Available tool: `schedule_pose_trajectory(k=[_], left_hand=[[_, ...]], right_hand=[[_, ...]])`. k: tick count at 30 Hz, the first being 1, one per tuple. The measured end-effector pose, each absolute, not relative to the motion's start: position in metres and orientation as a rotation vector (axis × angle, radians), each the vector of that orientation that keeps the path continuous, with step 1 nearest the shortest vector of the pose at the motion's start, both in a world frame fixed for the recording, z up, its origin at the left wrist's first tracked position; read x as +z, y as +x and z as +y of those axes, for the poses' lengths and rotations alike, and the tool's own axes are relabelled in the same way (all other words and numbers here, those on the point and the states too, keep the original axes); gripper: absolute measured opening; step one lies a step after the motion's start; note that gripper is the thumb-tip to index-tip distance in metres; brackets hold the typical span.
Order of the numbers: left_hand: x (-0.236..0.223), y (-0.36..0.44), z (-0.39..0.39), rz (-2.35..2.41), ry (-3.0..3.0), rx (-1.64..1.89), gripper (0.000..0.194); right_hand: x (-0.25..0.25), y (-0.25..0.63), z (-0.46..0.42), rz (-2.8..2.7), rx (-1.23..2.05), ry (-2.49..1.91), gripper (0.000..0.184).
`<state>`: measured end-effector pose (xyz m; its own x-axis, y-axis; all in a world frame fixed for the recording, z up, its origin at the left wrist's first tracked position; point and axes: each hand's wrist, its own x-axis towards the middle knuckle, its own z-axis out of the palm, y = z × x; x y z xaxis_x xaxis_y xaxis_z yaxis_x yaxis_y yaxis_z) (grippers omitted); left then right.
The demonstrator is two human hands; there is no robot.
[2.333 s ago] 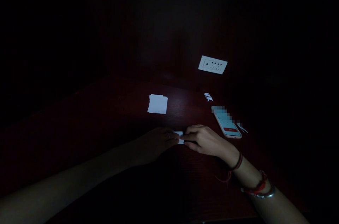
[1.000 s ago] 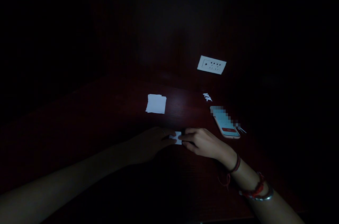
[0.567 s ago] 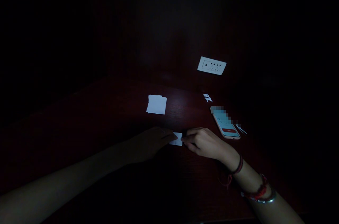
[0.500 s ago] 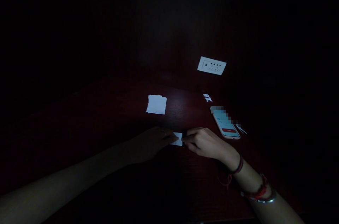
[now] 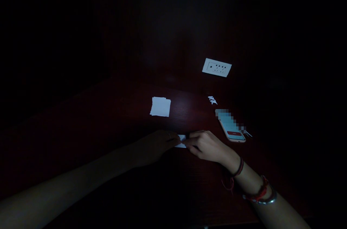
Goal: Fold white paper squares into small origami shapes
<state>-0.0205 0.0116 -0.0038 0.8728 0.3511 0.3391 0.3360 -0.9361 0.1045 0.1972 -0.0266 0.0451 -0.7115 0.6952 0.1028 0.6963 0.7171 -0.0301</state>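
A small white piece of paper (image 5: 181, 145) with a crease lies on the dark red table, between the fingertips of both hands. My left hand (image 5: 162, 145), in shadow and with a ring on one finger, presses its closed fingers on the paper's left part. From the right, my right hand (image 5: 205, 144) has its fingers bent together at the paper's right edge, with the index fingertip on it. The two hands' fingertips nearly meet over the sheet. Beyond them lies a stack of white paper squares (image 5: 160, 107) with uneven edges.
A phone (image 5: 232, 128) with a lit screen lies to the right of my right hand, thin white strips (image 5: 248, 134) beside it. Torn paper scraps (image 5: 212, 99) are farther back. A white socket plate (image 5: 217, 67) is on the wall behind. The surroundings are very dark.
My right hand's fingertips have shifted slightly left and inward over the small paper, nearer the left hand's fingers. The paper stack, the scraps and the phone stay in place.
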Motion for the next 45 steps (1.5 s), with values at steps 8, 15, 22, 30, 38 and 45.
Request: schedule_pose_trajectory(k=[8,15,22,30,38,45], left_hand=[[0.004,-0.021,0.008,0.573,2.982,0.506,0.044],[-0.001,-0.022,0.011,0.584,3.008,0.499,0.048],[0.002,-0.025,0.011,0.587,3.005,0.439,0.05],[-0.001,-0.027,0.013,0.479,2.848,0.494,0.059],[0.0,-0.031,0.013,0.538,2.801,0.438,0.071],[-0.005,-0.025,0.014,0.442,2.928,0.502,0.063]], right_hand=[[0.044,0.198,-0.026,-2.771,0.064,-1.172,0.024],[0.052,0.196,-0.026,-2.883,-0.141,-1.105,0.026],[0.05,0.206,-0.024,-2.85,-0.107,-1.137,0.025],[0.041,0.21,-0.018,-2.682,0.113,-1.128,0.026],[0.037,0.207,-0.017,-2.688,0.181,-1.023,0.025],[0.031,0.205,-0.015,-2.62,0.237,-1.021,0.019]])
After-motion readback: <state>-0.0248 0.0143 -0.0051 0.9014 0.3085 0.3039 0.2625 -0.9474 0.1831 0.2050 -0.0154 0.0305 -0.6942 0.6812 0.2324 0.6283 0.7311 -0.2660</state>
